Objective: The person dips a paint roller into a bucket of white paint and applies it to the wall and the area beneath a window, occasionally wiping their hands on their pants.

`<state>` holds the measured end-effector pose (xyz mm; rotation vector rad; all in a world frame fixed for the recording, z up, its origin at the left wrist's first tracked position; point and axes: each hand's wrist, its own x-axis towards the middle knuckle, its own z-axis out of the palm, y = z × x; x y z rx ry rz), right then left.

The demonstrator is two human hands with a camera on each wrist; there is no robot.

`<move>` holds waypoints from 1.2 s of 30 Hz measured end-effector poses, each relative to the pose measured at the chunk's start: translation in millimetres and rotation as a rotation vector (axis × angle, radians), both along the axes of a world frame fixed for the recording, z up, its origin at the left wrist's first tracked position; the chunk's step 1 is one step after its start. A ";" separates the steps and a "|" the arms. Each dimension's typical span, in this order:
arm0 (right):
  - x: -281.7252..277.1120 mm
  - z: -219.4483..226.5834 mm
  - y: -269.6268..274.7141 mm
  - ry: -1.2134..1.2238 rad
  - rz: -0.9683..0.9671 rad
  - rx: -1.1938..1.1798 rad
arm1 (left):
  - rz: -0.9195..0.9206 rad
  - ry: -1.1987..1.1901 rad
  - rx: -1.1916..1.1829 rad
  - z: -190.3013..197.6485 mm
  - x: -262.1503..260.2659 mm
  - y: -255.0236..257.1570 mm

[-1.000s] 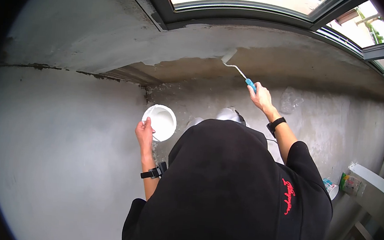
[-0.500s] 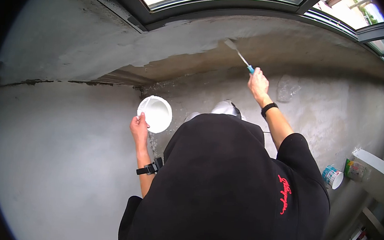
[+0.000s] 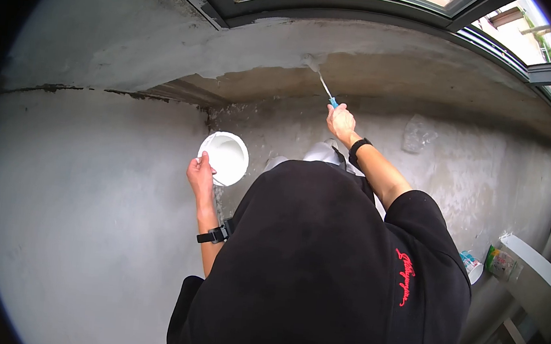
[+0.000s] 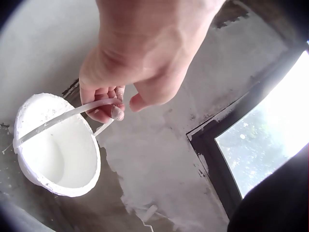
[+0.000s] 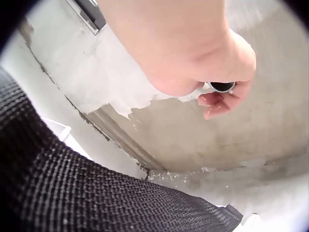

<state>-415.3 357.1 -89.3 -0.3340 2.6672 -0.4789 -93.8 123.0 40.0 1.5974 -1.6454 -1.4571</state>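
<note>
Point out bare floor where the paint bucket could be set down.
Bare grey floor spreads wide to the left of the left hand and its paint bucket. More lies below the right hand, past the plastic scrap. The lower right corner is crowded with tins and packets.

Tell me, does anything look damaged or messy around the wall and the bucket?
The bucket hangs tilted from the left hand by its thin handle, its rim crusted with white. The grey coat on the wall ends in a ragged edge at the roller; bare brown remains below.

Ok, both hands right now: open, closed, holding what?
Left hand: fingers curled round the paint bucket handle.
Right hand: grips the roller by its blue handle.
</note>
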 end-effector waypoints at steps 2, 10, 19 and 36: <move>1.4 -9.5 -2.4 -0.040 0.031 -0.012 | 0.008 -0.016 0.016 -0.4 1.6 -0.4; 2.4 2.0 -15.5 -0.035 -0.074 -0.139 | 0.064 0.029 0.068 -15.3 12.3 3.0; -1.4 -17.1 0.3 -0.121 -0.118 -0.213 | 0.058 0.010 0.068 -16.6 4.9 5.2; -56.3 23.3 125.2 0.054 -0.450 -0.430 | -0.004 0.018 0.071 -4.2 -38.2 23.2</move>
